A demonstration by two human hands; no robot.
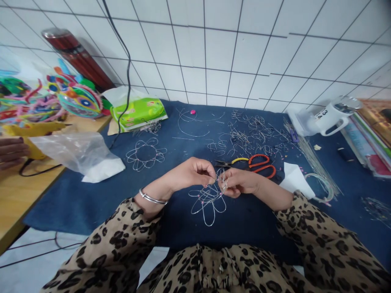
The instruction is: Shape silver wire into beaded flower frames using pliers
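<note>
Over the blue cloth (76, 199) both my hands pinch a silver wire flower frame (209, 201) with small pink beads on its loops. My left hand (192, 173), with a silver bangle on the wrist, grips the top of the frame with closed fingers. My right hand (240, 183) holds the same top part from the right, fingers also closed. The petals hang down towards my lap. A second, finished wire flower (146, 154) lies flat on the cloth to the left.
Orange-handled scissors (262, 165) and yellow-handled pliers (230, 162) lie just behind my hands, among several loose wire pieces (250, 136). A white mug (331, 118), a green tissue pack (139, 112) and a plastic bag (77, 150) stand around. Another person's hand (10, 151) rests at the left edge.
</note>
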